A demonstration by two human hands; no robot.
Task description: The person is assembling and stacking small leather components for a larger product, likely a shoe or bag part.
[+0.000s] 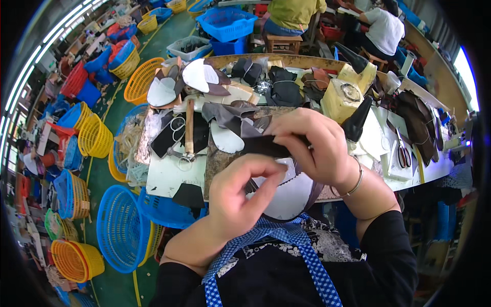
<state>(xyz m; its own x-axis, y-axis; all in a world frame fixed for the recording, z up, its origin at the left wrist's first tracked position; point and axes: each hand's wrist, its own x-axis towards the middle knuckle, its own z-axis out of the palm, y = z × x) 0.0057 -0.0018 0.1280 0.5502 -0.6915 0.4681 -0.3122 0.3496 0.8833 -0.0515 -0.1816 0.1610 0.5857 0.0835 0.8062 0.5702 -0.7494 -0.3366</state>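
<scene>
My left hand (238,192) is closed in a pinch, thumb and forefinger together at the edge of a small whitish piece (288,168). Above and to its right, my right hand (319,146) pinches a dark leather piece (266,147); its other fingers curl over and hide part of it. Beneath both hands, against my apron, rests a curved shoe part (289,198) with a pale grey face, dark rim and jagged upper edge. Grey leather pieces (225,115) and a white rounded piece (226,138) lie on the bench just beyond my fingers.
A wooden-handled hammer (190,125) lies to the left, scissors (403,152) to the right. Black horn-shaped tools (356,120) stand by a yellow block (341,100). Plastic baskets (123,227) crowd the floor at left. Two people (383,30) sit beyond the bench.
</scene>
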